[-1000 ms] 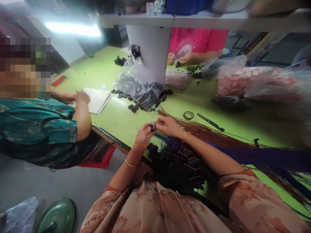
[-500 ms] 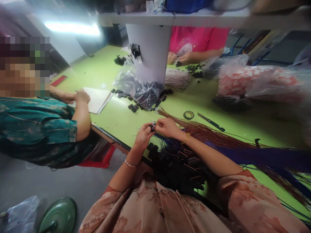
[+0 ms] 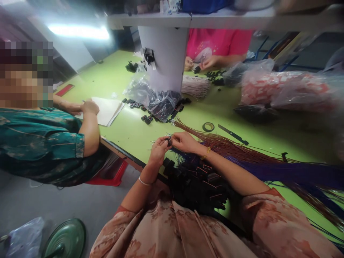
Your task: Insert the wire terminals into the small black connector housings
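Observation:
My left hand (image 3: 158, 150) pinches a small black plastic connector (image 3: 168, 141) between thumb and fingers. Right against it, my right hand (image 3: 186, 142) is closed with its fingertips at the connector's side; what it pinches is too small and hidden to make out. Thin metal tips stick out near the fingers. Below my wrists lies a heap of black plastic parts (image 3: 199, 182) at the table edge. Brown wires (image 3: 215, 141) with bare metal ends run from beyond my right hand toward the right, beside a bundle of blue wires (image 3: 258, 172).
A tape roll (image 3: 208, 127) and a dark blade (image 3: 233, 134) lie beyond the wires. Further back, a clear bag (image 3: 161, 104) of black parts leans at a white upright (image 3: 163, 61). A co-worker writes on paper (image 3: 107, 111) at left; another handles parts across the table.
My hands stay almost in place, with only small finger movement at the connector. Across the table, the co-worker's hands have moved slightly apart.

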{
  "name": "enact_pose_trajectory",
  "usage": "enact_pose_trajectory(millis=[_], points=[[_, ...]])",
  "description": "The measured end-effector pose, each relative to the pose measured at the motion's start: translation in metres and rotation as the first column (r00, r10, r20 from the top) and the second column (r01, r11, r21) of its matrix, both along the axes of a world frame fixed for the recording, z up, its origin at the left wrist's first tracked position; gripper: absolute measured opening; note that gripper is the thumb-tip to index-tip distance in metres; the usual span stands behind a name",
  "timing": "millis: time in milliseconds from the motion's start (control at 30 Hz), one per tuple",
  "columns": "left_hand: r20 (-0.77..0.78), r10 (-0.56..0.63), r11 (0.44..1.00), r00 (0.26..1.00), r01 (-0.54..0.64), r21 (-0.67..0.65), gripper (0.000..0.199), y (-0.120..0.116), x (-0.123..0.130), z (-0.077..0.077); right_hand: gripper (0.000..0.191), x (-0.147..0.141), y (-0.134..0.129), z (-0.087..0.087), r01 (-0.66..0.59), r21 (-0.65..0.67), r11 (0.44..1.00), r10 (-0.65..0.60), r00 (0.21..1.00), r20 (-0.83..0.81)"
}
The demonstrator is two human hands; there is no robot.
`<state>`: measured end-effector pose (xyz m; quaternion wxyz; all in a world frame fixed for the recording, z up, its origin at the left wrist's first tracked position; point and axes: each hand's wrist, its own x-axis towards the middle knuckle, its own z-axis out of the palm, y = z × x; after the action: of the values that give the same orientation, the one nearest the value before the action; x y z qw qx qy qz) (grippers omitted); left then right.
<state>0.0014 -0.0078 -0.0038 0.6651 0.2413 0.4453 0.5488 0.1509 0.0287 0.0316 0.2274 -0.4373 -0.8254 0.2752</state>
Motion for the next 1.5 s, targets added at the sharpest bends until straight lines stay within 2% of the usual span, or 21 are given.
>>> enact_pose_trajectory(millis=[200, 300, 367, 433, 500, 533, 567, 600, 667, 767, 800, 867, 933, 1000, 1033, 1133, 1267, 1333, 1367, 1433, 1500], points=[[-0.111, 0.015, 1.0, 0.994, -0.013, 0.025, 0.027, -0.005, 0.003, 0.005, 0.016, 0.001, 0.004, 0.0, 0.008, -0.064, 0.998, -0.008, 1.0, -0.007], [-0.293, 0.153, 0.972, 0.944, -0.091, 0.216, 0.021, -0.023, 0.014, 0.022, 0.025, 0.007, 0.016, 0.004, -0.028, -0.214, 0.976, 0.013, 0.997, -0.072], [-0.411, 0.155, 0.922, 0.898, 0.018, 0.387, 0.019, -0.041, 0.027, 0.038, 0.026, 0.009, 0.021, 0.007, -0.043, -0.282, 0.959, 0.029, 0.998, -0.053], [-0.519, -0.027, 0.817, 0.855, 0.317, 0.481, 0.018, -0.06, 0.041, 0.054, 0.022, 0.004, 0.022, 0.009, -0.077, -0.262, 0.962, 0.089, 0.995, 0.034], [-0.618, -0.234, 0.618, 0.75, 0.606, 0.501, 0.02, -0.075, 0.054, 0.067, 0.017, -0.005, 0.017, 0.009, -0.083, -0.185, 0.979, 0.118, 0.976, 0.185], [-0.65, -0.283, 0.539, 0.706, 0.677, 0.501, 0.022, -0.08, 0.059, 0.071, 0.014, -0.011, 0.014, 0.008, -0.067, -0.14, 0.988, 0.102, 0.959, 0.264], [-0.672, -0.3, 0.489, 0.677, 0.714, 0.501, 0.024, -0.083, 0.062, 0.073, 0.013, -0.017, 0.01, 0.006, -0.041, -0.099, 0.994, 0.071, 0.941, 0.331], [-0.685, -0.291, 0.473, 0.669, 0.722, 0.504, 0.025, -0.083, 0.062, 0.074, 0.013, -0.022, 0.007, 0.004, -0.017, -0.066, 0.998, 0.041, 0.926, 0.375], [-0.695, -0.219, 0.52, 0.685, 0.684, 0.512, 0.026, -0.076, 0.055, 0.071, 0.014, -0.029, 0.001, 0.0, 0.0, -0.048, 0.999, 0.02, 0.908, 0.418], [-0.695, 0.011, 0.711, 0.719, 0.483, 0.511, 0.024, -0.039, 0.026, 0.059, 0.016, -0.032, -0.003, -0.005, -0.01, -0.07, 0.998, 0.04, 0.899, 0.435], [-0.7, 0.113, 0.778, 0.705, 0.375, 0.504, 0.024, -0.02, 0.013, 0.053, 0.017, -0.032, -0.003, -0.005, -0.01, -0.067, 0.998, 0.038, 0.897, 0.44], [-0.748, 0.266, 0.856, 0.608, 0.208, 0.474, 0.024, 0.022, -0.015, 0.042, 0.02, -0.031, -0.005, -0.005, -0.01, -0.036, 0.999, 0.025, 0.893, 0.449], [-0.817, 0.364, 0.885, 0.446, 0.108, 0.453, 0.025, 0.061, -0.04, 0.031, 0.021, -0.03, -0.008, -0.002, -0.024, -0.002, 1.0, 0.022, 0.884, 0.466], [-0.892, 0.363, 0.903, 0.269, 0.137, 0.408, 0.032, 0.09, -0.058, 0.02, 0.021, -0.03, -0.009, 0.0, -0.029, 0.014, 0.999, 0.019, 0.875, 0.485], [-0.92, 0.332, 0.915, 0.209, 0.163, 0.368, 0.032, 0.099, -0.064, 0.016, 0.022, -0.029, -0.01, 0.002, -0.024, 0.012, 1.0, 0.015, 0.873, 0.487], [-0.962, 0.26, 0.932, 0.079, 0.24, 0.271, 0.028, 0.109, -0.075, 0.007, 0.02, -0.024, -0.01, 0.003, 0.003, -0.013, 1.0, 0.003, 0.896, 0.444], [-0.958, 0.287, 0.922, -0.029, 0.279, 0.268, 0.028, 0.101, -0.079, 0.007, 0.012, -0.014, -0.007, 0.001, -0.027, -0.062, 0.998, 0.041, 0.967, 0.251], [-0.942, 0.336, 0.911, 0.012, 0.249, 0.328, 0.027, 0.094, -0.079, 0.011, 0.011, -0.01, -0.007, -0.001, -0.045, -0.092, 0.995, 0.058, 0.987, 0.148], [-0.935, 0.346, 0.908, 0.081, 0.223, 0.356, 0.026, 0.09, -0.078, 0.014, 0.011, -0.009, -0.007, -0.001, -0.046, -0.108, 0.993, 0.058, 0.993, 0.103], [-0.902, 0.292, 0.921, 0.319, 0.162, 0.355, 0.024, 0.079, -0.074, 0.018, 0.009, -0.007, -0.007, -0.002, -0.041, -0.143, 0.989, 0.046, 0.999, 0.028], [-0.785, 0.144, 0.953, 0.603, 0.128, 0.273, 0.023, 0.064, -0.067, 0.022, 0.008, -0.006, -0.008, -0.002, -0.035, -0.175, 0.984, 0.03, 0.999, -0.031]])
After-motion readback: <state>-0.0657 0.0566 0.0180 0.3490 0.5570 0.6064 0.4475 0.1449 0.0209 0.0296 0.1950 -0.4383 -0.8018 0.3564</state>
